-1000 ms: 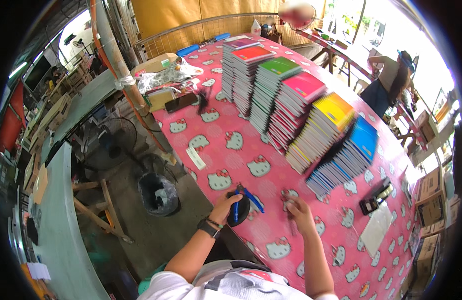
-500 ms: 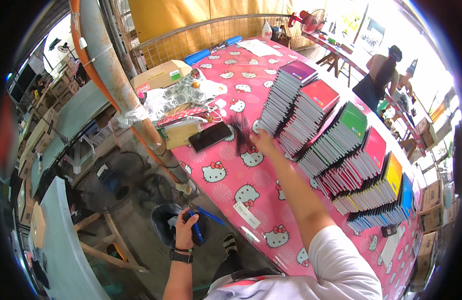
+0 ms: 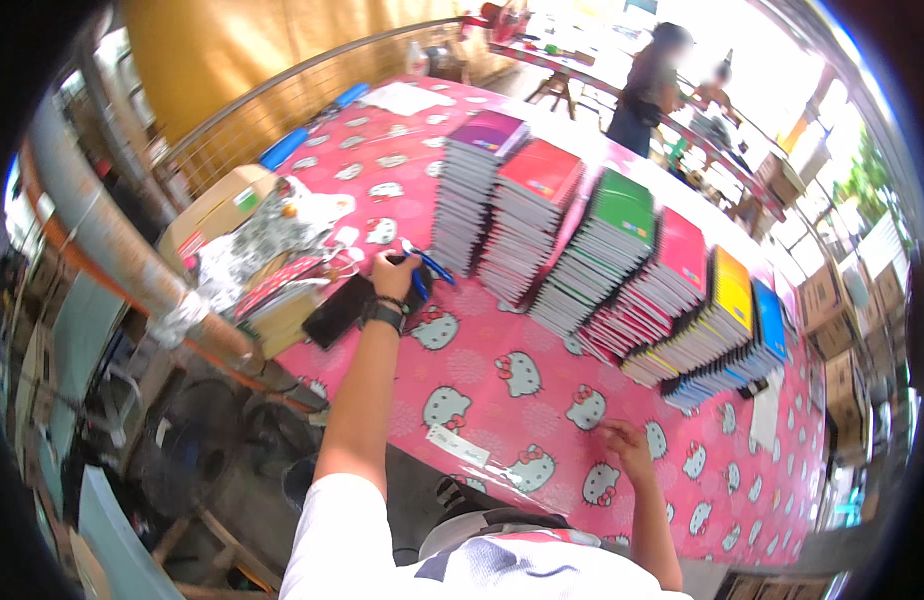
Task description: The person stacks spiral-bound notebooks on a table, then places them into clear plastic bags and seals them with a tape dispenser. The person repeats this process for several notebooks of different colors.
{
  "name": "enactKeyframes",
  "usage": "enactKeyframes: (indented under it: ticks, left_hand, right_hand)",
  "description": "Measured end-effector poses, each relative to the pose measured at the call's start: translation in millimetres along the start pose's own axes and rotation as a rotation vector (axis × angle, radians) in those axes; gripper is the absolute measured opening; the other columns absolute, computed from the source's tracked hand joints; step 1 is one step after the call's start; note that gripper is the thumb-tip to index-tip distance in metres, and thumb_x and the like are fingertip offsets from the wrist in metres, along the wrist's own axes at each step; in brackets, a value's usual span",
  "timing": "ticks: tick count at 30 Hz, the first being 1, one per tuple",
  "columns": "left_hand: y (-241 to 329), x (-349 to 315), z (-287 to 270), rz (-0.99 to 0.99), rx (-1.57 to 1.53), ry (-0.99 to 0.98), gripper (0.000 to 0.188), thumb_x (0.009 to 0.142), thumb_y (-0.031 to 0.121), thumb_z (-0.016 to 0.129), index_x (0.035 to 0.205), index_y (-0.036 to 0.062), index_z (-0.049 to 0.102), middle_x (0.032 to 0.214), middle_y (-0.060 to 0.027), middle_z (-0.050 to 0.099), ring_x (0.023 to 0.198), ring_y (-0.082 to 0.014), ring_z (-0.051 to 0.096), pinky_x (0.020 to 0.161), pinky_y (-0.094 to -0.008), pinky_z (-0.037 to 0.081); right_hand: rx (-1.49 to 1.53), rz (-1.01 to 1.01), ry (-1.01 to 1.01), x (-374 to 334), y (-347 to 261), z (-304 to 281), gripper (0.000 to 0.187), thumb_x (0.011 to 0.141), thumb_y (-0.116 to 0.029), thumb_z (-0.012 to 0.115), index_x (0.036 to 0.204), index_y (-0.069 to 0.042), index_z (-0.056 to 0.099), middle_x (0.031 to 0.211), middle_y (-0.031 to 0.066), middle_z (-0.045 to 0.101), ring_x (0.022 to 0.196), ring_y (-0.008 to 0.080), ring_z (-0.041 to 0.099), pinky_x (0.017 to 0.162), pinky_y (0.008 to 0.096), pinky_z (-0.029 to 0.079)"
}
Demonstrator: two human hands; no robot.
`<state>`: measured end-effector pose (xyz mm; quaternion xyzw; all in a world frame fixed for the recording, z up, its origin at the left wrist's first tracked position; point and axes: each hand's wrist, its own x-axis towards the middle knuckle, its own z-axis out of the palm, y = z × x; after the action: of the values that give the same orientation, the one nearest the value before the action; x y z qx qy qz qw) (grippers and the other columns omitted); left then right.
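My left hand (image 3: pixel 394 277) is closed around blue-handled pliers (image 3: pixel 434 266) above the table, near the purple notebook stack (image 3: pixel 467 195). A dark bundle (image 3: pixel 418 300), partly hidden, lies right by that hand. Beside the wrist is a black phone (image 3: pixel 339 313). My right hand (image 3: pixel 629 445) hovers over the pink cat-print tabletop, its fingers loosely bent and apart, with nothing seen in them. Spiral notebooks stand in tall leaning stacks in front of the hands: red (image 3: pixel 542 172), green (image 3: pixel 624 212), pink (image 3: pixel 682 247), yellow (image 3: pixel 732 290) and blue (image 3: pixel 769 318).
A cardboard box (image 3: pixel 217 210) and a patterned cloth bag (image 3: pixel 272 235) crowd the table's left side. A rusty pole (image 3: pixel 132 230) rises beyond that edge. A white paper strip (image 3: pixel 458 446) lies near the front edge. Another person (image 3: pixel 649 95) stands at a far table.
My left hand has risen from beside the table to the dark bundle, bringing the pliers. My right hand has left the bundle and drawn back to the near right. The view has shifted.
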<state>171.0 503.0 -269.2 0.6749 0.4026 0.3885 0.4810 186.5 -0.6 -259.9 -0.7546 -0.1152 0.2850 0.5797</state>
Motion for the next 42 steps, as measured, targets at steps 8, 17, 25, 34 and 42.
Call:
enactKeyframes:
  ticks: [8, 17, 25, 34, 42]
  left_hand:
    - [-29, 12, -2, 0.302, 0.592, -0.031, 0.065, 0.074, 0.049, 0.066, 0.11, -0.004, 0.055, 0.108, -0.0235, 0.058, 0.1, -0.0402, 0.054, 0.084, -0.0465, 0.043]
    - [-114, -265, -133, 0.139, 0.053, 0.493, 0.031, 0.084, 0.02, 0.058, 0.106, -0.0007, 0.062, 0.104, -0.0143, 0.063, 0.091, -0.0277, 0.06, 0.076, -0.036, 0.049]
    - [-87, -462, 32, -0.162, 0.122, -0.337, 0.03, 0.083, 0.019, 0.058, 0.106, 0.0004, 0.062, 0.102, -0.0135, 0.063, 0.089, -0.0268, 0.06, 0.076, -0.0357, 0.049]
    - [-58, -521, 114, -0.263, 0.184, -0.88, 0.029, 0.082, 0.019, 0.059, 0.105, 0.0016, 0.062, 0.101, -0.0125, 0.063, 0.087, -0.0257, 0.06, 0.075, -0.0354, 0.049]
    - [-78, -516, 106, -0.399, 0.355, -0.995, 0.028, 0.081, 0.018, 0.06, 0.104, 0.0028, 0.062, 0.099, -0.0117, 0.063, 0.086, -0.0248, 0.06, 0.074, -0.035, 0.049]
  right_hand:
    - [-0.131, -0.036, 0.523, -100, 49, -110, 0.022, 0.084, -0.015, 0.062, 0.099, 0.001, 0.063, 0.081, 0.0021, 0.063, 0.068, 0.0071, 0.054, 0.06, 0.0227, 0.043]
    - [-0.234, -0.181, 0.784, -49, 41, -335, 0.019, 0.083, -0.011, 0.059, 0.096, 0.001, 0.064, 0.079, 0.0035, 0.065, 0.07, 0.0098, 0.059, 0.062, 0.0242, 0.048]
    - [-0.293, -0.135, 1.018, 99, 65, -425, 0.097, 0.057, -0.041, 0.082, 0.131, -0.002, 0.034, 0.114, 0.0212, 0.057, 0.104, 0.0324, 0.057, 0.089, 0.0396, 0.044]
    - [-0.425, -0.142, 1.069, 59, 55, -435, 0.061, 0.057, -0.039, 0.075, 0.101, -0.003, 0.052, 0.08, 0.0186, 0.065, 0.076, 0.0358, 0.063, 0.069, 0.0431, 0.05]
    - [-0.407, -0.334, 0.965, -1, 71, -332, 0.053, 0.062, -0.038, 0.073, 0.096, -0.003, 0.049, 0.083, 0.0206, 0.059, 0.086, 0.0369, 0.059, 0.077, 0.0431, 0.047]
